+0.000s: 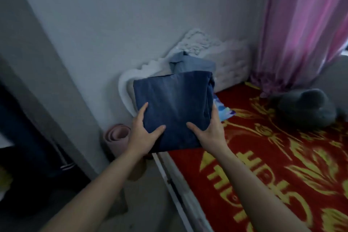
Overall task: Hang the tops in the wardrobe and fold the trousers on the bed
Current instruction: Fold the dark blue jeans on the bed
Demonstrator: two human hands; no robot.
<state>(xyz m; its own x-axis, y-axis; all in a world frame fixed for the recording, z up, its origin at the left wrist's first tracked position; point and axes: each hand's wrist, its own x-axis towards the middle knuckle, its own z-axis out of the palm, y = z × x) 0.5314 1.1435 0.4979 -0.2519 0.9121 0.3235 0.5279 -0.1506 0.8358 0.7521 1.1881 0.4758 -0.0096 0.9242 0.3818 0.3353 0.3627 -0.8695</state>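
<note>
Trousers, folded into a dark blue denim square, are gripped mid-frame at both sides: left hand and right hand are closed around the edges, thumbs on top, above the bed corner.

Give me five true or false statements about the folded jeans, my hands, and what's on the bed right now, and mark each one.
1. Both hands grip the dark blue folded jeans. True: the left hand and right hand hold its near corners.
2. A lighter blue folded garment sits behind the jeans. True.
3. The bedspread is plain white. False: it is red with a yellow pattern.
4. A grey plush toy lies on the bed near the curtain. True.
5. The rolled pink mat lies on the bed. False: it stands on the floor beside the bed.
</note>
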